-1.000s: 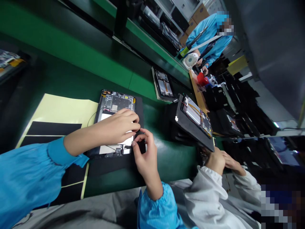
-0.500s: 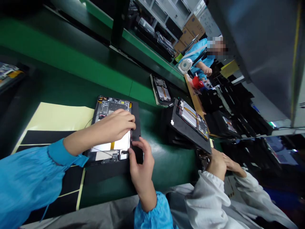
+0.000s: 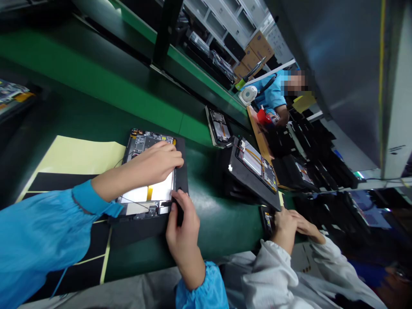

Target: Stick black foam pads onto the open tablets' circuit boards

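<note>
So the thing being worked on is an opened tablet-type device (image 3: 162, 189), lying left of centre in the frame, guts up, on a black pad (image 3: 182, 167) that sticks out past its right and lower sides. You can see the circuit board (image 3: 141, 143) at its top end and big white panels further down, with an amber strip (image 3: 149, 193) running across them.

The left hand (image 3: 157, 163) reaches in from the left, right over the middle of the device, fingers curled down near its right edge. Is it pinching something? Can't tell, the fingertips are tucked out of sight (the back of the hand blocks the view).

The right hand (image 3: 184, 225) comes up from the bottom at the device's lower right corner. Its thumb and index finger are parted, tips right by the edge, and I see nothing held between them. So the device sits under the left hand and just up and left of the right one.

Left of it is a yellow sheet (image 3: 80, 154) with black strips (image 3: 69, 182). Right of centre, another opened device (image 3: 255, 161) lies on a tilted black stack (image 3: 238, 176), and a neighbour's hands (image 3: 286, 225) are below that, lower right.
</note>
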Tool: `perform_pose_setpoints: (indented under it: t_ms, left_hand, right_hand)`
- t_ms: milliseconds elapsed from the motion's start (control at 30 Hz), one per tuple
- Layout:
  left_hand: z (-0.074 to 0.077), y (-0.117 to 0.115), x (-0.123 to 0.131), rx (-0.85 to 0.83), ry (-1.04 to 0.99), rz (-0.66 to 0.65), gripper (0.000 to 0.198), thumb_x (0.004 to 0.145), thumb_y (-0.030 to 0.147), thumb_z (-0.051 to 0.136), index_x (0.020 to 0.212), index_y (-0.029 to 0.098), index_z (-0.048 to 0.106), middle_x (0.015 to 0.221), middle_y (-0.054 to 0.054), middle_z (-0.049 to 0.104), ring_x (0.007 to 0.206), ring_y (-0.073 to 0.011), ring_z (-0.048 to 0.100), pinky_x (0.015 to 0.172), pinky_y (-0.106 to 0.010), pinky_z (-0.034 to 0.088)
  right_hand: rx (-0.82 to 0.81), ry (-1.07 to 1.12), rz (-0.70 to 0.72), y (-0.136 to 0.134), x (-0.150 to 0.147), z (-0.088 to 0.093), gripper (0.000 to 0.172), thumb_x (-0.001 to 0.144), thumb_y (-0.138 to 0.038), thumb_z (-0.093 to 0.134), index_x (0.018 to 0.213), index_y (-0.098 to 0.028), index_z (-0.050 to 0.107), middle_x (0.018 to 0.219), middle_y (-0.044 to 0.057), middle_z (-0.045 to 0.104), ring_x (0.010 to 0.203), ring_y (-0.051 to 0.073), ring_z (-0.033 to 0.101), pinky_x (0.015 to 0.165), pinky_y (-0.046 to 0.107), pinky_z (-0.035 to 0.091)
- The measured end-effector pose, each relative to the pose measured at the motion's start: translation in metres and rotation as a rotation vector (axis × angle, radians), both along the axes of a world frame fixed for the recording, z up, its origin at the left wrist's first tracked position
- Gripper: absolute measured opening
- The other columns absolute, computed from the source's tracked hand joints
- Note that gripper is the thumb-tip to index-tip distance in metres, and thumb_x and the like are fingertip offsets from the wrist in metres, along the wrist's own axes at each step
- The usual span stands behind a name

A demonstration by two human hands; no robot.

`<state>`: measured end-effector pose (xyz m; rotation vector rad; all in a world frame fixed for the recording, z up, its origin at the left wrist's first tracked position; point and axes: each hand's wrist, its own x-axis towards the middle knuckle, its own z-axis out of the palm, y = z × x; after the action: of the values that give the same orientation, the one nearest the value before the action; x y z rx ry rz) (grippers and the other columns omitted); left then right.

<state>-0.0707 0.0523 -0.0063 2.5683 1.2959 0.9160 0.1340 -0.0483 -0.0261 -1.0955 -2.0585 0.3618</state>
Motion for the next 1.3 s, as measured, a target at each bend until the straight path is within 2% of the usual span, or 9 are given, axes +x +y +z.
perform_pose_setpoints:
  t_ms: [100, 167, 300, 500, 767, 900, 1000, 1133, 1300]
  left_hand:
    - [0.002, -0.007, -0.001, 0.007, -0.047, -0.050, 0.027, 0.096, 0.008, 0.044, 0.092, 0.019, 0.068, 0.093, -0.006, 0.070, 0.099, -0.0253, 0.058, 0.098, -0.041, 0.043]
    - [0.003, -0.011, -0.001, -0.031, -0.129, -0.151, 0.029, 0.093, 0.005, 0.043, 0.092, 0.018, 0.068, 0.092, -0.006, 0.070, 0.099, -0.0238, 0.060, 0.096, -0.037, 0.045]
    - [0.003, -0.012, 0.000, -0.222, -0.195, -0.320, 0.034, 0.078, -0.003, 0.044, 0.081, 0.020, 0.068, 0.084, -0.002, 0.067, 0.088, -0.0187, 0.061, 0.079, -0.028, 0.046]
    - [0.005, 0.000, 0.000, -0.238, -0.115, -0.288, 0.027, 0.072, -0.003, 0.044, 0.068, 0.019, 0.059, 0.080, -0.003, 0.061, 0.085, -0.0204, 0.056, 0.072, -0.031, 0.042]
    - [-0.003, 0.008, -0.006, -0.071, -0.070, -0.246, 0.030, 0.074, -0.006, 0.045, 0.073, 0.020, 0.060, 0.083, -0.004, 0.063, 0.086, -0.0225, 0.054, 0.078, -0.034, 0.043]
    - [0.000, 0.008, -0.007, -0.042, -0.112, -0.224, 0.031, 0.076, -0.005, 0.046, 0.079, 0.020, 0.064, 0.089, -0.004, 0.067, 0.090, -0.0228, 0.056, 0.082, -0.033, 0.045]
    - [0.004, 0.003, -0.003, -0.104, -0.186, -0.297, 0.037, 0.073, -0.008, 0.045, 0.081, 0.021, 0.067, 0.090, -0.002, 0.068, 0.093, -0.0207, 0.059, 0.085, -0.030, 0.046]
    - [0.006, -0.001, 0.006, -0.235, -0.211, -0.379, 0.034, 0.065, -0.009, 0.043, 0.070, 0.020, 0.062, 0.080, 0.000, 0.064, 0.083, -0.0177, 0.058, 0.074, -0.026, 0.045]
    - [0.004, 0.002, 0.007, -0.182, -0.142, -0.374, 0.031, 0.065, -0.008, 0.044, 0.067, 0.019, 0.059, 0.077, -0.002, 0.061, 0.084, -0.0209, 0.054, 0.071, -0.030, 0.041]
  right_hand:
    - [-0.019, -0.006, 0.024, 0.000, 0.001, 0.002, 0.054, 0.100, -0.006, 0.048, 0.150, -0.026, 0.047, 0.128, 0.013, 0.073, 0.118, 0.026, 0.074, 0.099, 0.047, 0.064]
    - [-0.049, 0.017, 0.046, 0.000, 0.002, 0.003, 0.055, 0.100, -0.006, 0.048, 0.151, -0.027, 0.044, 0.129, 0.014, 0.071, 0.120, 0.025, 0.072, 0.099, 0.045, 0.064]
    - [-0.098, 0.080, 0.103, -0.001, 0.004, 0.003, 0.061, 0.100, -0.005, 0.048, 0.155, -0.029, 0.038, 0.135, 0.014, 0.068, 0.126, 0.026, 0.069, 0.105, 0.047, 0.061]
    - [-0.158, 0.132, 0.141, 0.000, 0.009, 0.005, 0.062, 0.099, -0.007, 0.050, 0.155, -0.030, 0.038, 0.132, 0.013, 0.066, 0.122, 0.025, 0.071, 0.103, 0.047, 0.062]
    - [-0.211, 0.040, 0.201, 0.010, 0.016, 0.022, 0.062, 0.097, -0.008, 0.052, 0.154, -0.030, 0.040, 0.120, 0.010, 0.066, 0.115, 0.024, 0.072, 0.100, 0.043, 0.061]
    - [-0.221, 0.016, 0.247, 0.019, 0.018, 0.030, 0.060, 0.096, -0.009, 0.052, 0.151, -0.029, 0.043, 0.114, 0.008, 0.066, 0.110, 0.023, 0.073, 0.096, 0.040, 0.062]
    - [-0.214, 0.016, 0.263, 0.025, 0.019, 0.030, 0.058, 0.096, -0.011, 0.054, 0.151, -0.029, 0.044, 0.112, 0.008, 0.066, 0.105, 0.023, 0.075, 0.094, 0.038, 0.063]
    - [-0.219, 0.056, 0.285, 0.027, 0.022, 0.027, 0.056, 0.097, -0.012, 0.054, 0.150, -0.030, 0.045, 0.109, 0.007, 0.065, 0.106, 0.023, 0.074, 0.096, 0.039, 0.063]
    - [-0.244, 0.065, 0.300, 0.026, 0.024, 0.025, 0.057, 0.097, -0.012, 0.054, 0.150, -0.030, 0.044, 0.107, 0.006, 0.064, 0.107, 0.023, 0.073, 0.098, 0.042, 0.062]
